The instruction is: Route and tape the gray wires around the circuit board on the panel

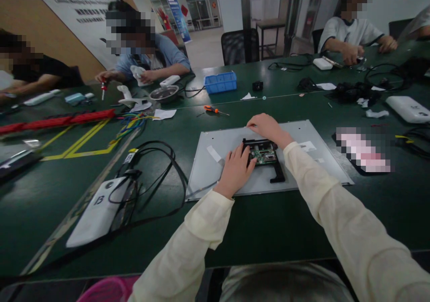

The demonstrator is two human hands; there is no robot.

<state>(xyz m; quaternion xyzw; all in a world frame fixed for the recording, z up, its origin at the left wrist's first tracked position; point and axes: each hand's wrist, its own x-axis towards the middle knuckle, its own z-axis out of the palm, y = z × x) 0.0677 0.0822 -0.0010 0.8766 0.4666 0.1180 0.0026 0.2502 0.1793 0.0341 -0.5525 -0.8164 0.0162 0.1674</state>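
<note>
Blue basket [220, 83]: eleven o'clock (contents hidden).
Left hand [237, 167]: my grip wide, over black bracket [280, 172].
Right hand [266, 126]: panel's [260, 177] twelve-o'clock edge; grip, I can't tell.

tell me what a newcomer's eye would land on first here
Probably the pale panel near the centre, bearing a green circuit board and black frame, with the left hand on the frame and right hand at the panel's far edge. Next, the blue basket beyond, with an orange-handled screwdriver between.
</note>
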